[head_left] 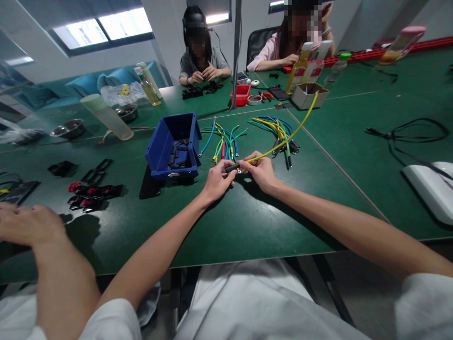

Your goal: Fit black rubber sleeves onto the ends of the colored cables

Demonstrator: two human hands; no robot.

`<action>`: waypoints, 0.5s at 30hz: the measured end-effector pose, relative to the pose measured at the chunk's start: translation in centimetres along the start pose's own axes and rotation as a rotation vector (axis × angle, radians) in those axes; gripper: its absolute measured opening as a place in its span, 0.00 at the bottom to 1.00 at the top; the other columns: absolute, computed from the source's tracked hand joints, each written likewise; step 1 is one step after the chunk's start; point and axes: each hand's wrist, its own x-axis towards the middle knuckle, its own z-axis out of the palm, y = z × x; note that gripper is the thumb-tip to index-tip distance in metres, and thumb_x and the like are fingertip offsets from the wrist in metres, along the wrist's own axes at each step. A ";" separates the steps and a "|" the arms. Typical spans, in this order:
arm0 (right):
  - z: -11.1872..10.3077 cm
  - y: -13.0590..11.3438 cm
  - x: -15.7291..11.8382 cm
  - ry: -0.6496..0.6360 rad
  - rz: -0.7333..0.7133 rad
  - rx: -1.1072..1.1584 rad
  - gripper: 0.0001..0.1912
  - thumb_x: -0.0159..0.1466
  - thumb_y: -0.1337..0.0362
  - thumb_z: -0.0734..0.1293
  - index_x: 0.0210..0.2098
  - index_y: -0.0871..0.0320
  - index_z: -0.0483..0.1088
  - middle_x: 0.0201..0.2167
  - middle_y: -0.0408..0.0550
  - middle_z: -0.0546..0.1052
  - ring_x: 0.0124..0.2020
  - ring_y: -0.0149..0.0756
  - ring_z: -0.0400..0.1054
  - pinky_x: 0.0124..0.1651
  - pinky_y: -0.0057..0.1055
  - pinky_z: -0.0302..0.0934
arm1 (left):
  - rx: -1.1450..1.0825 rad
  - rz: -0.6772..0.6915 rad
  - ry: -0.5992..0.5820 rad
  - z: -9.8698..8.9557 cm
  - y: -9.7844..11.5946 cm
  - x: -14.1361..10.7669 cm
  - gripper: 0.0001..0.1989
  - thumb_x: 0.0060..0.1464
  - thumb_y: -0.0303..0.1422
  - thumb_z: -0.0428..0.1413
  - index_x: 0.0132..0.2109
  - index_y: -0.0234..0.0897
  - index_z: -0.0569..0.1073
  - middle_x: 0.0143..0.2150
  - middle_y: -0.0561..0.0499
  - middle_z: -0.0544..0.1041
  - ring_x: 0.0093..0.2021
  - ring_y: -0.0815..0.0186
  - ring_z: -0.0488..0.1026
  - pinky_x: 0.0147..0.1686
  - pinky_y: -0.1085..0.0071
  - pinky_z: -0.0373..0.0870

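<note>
Between the fingertips of my left hand (216, 180) is a short black rubber sleeve (231, 168). My right hand (262, 174) pinches a yellow wire (293, 136) close to its near end, and the rest of the wire arcs up to the right. The two hands almost meet over the table, with the sleeve and the wire end side by side; whether one is inside the other I cannot tell. Left of my hands stands a blue bin (173, 146) with several black sleeves (179, 153) in it. Loose coloured wires (226, 139) lie just behind my hands.
A bundle of wires with black sleeves (283, 137) lies to the right. Black and red parts (92, 191) sit at left, near another person's arm (53, 250). Two people work across the green table (339, 179). A metal pole (236, 56) rises behind the wires.
</note>
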 end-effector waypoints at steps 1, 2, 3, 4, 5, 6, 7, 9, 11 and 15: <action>0.0 0.0 0.0 0.002 0.003 -0.006 0.20 0.47 0.53 0.77 0.29 0.57 0.66 0.22 0.42 0.76 0.21 0.29 0.68 0.24 0.27 0.62 | -0.002 -0.003 0.001 0.0 0.0 0.0 0.12 0.56 0.34 0.57 0.46 0.35 0.68 0.40 0.50 0.75 0.24 0.76 0.73 0.23 0.78 0.72; 0.0 0.0 0.0 0.001 0.007 -0.010 0.20 0.47 0.53 0.77 0.29 0.57 0.67 0.23 0.42 0.76 0.22 0.30 0.69 0.24 0.27 0.62 | -0.003 -0.005 0.002 0.0 0.0 0.0 0.12 0.56 0.34 0.57 0.46 0.35 0.69 0.40 0.50 0.75 0.24 0.75 0.73 0.24 0.78 0.72; 0.0 -0.1 0.0 -0.002 0.010 -0.012 0.20 0.47 0.53 0.77 0.29 0.57 0.67 0.23 0.43 0.76 0.22 0.30 0.70 0.24 0.26 0.62 | -0.006 -0.005 0.003 0.0 -0.1 0.0 0.12 0.56 0.34 0.57 0.46 0.35 0.69 0.40 0.50 0.75 0.24 0.75 0.73 0.24 0.78 0.73; 0.0 -0.1 -0.1 -0.007 0.013 -0.014 0.20 0.48 0.53 0.77 0.29 0.57 0.67 0.23 0.43 0.77 0.23 0.31 0.71 0.24 0.26 0.63 | -0.011 -0.005 0.002 0.0 -0.1 0.0 0.12 0.56 0.34 0.57 0.45 0.35 0.69 0.40 0.50 0.75 0.24 0.75 0.73 0.24 0.78 0.73; 0.0 -0.1 -0.1 -0.011 0.015 -0.015 0.20 0.48 0.53 0.77 0.29 0.57 0.67 0.23 0.43 0.77 0.24 0.31 0.71 0.24 0.26 0.63 | -0.018 -0.006 0.001 -0.1 -0.2 0.0 0.12 0.56 0.35 0.57 0.45 0.35 0.69 0.40 0.50 0.75 0.24 0.75 0.73 0.24 0.78 0.73; 0.0 -0.2 -0.1 -0.015 0.018 -0.014 0.20 0.48 0.53 0.77 0.29 0.57 0.67 0.23 0.43 0.77 0.24 0.31 0.72 0.24 0.26 0.63 | -0.026 -0.006 0.000 -0.1 -0.3 0.1 0.12 0.56 0.35 0.57 0.45 0.35 0.69 0.40 0.50 0.75 0.23 0.76 0.73 0.24 0.78 0.73; 0.0 -0.2 -0.1 -0.017 0.021 -0.014 0.19 0.48 0.54 0.77 0.29 0.57 0.67 0.23 0.43 0.77 0.24 0.32 0.72 0.24 0.25 0.63 | -0.035 -0.005 -0.001 -0.2 -0.3 0.1 0.12 0.56 0.35 0.58 0.45 0.35 0.69 0.40 0.50 0.74 0.23 0.76 0.73 0.24 0.78 0.73; 0.0 -0.3 -0.1 -0.014 0.028 -0.010 0.19 0.48 0.55 0.77 0.29 0.57 0.68 0.23 0.43 0.77 0.24 0.31 0.72 0.24 0.25 0.62 | -0.054 -0.004 -0.007 -0.2 -0.4 0.2 0.12 0.56 0.36 0.58 0.45 0.35 0.70 0.40 0.50 0.74 0.23 0.76 0.73 0.24 0.77 0.73; 0.0 -0.4 -0.2 -0.006 0.038 -0.009 0.18 0.47 0.56 0.78 0.28 0.58 0.69 0.23 0.43 0.77 0.24 0.31 0.72 0.24 0.25 0.62 | -0.071 -0.009 -0.008 -0.3 -0.5 0.3 0.12 0.56 0.36 0.58 0.45 0.35 0.70 0.40 0.50 0.75 0.24 0.76 0.73 0.24 0.77 0.72; 0.1 -0.5 -0.3 0.008 0.047 -0.018 0.17 0.45 0.57 0.78 0.27 0.58 0.71 0.22 0.43 0.77 0.23 0.31 0.71 0.24 0.26 0.63 | -0.083 -0.036 -0.004 -0.3 -0.6 0.4 0.12 0.56 0.37 0.58 0.45 0.35 0.70 0.38 0.50 0.75 0.24 0.75 0.73 0.24 0.79 0.71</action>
